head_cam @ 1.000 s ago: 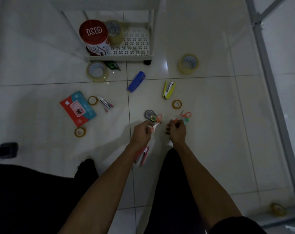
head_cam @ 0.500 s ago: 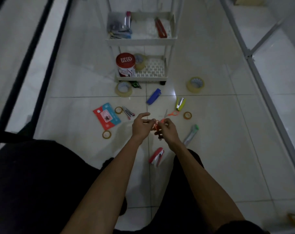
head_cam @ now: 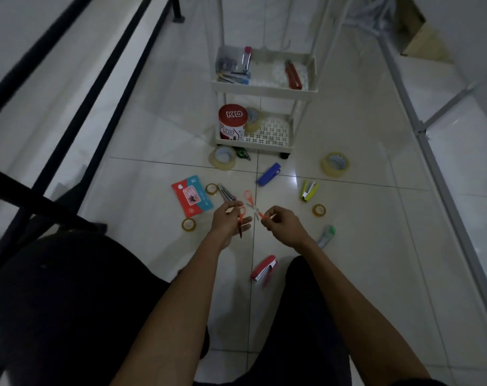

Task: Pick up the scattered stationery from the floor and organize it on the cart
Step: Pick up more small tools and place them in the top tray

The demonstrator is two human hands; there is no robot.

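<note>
Orange-handled scissors (head_cam: 241, 218) sit in the left hand (head_cam: 228, 222), whose fingers curl loosely round the handle loops while the blades point down toward the person. The right hand (head_cam: 282, 225) is raised just opposite, thumb and forefinger pinched on a second small orange scissors (head_cam: 260, 214), its blades aimed at the left hand; a third pair (head_cam: 249, 196) seems to lie on the white tile floor (head_cam: 362, 260) just beyond, though the dim light blurs it. Both forearms reach forward from the bottom of the view, wrists bent slightly inward so the hands nearly meet above the floor.

Around them lie a red stapler (head_cam: 263, 268), a green stapler (head_cam: 308, 190), a blue stapler (head_cam: 268, 174), a red-and-blue packet (head_cam: 192, 196), small tape rolls (head_cam: 189, 224) and two wide tape rolls (head_cam: 223, 157). The white cart (head_cam: 264, 90) stands further ahead, a red canister (head_cam: 231, 122) on its lower shelf and pens and a red tool on the shelf above.
</note>
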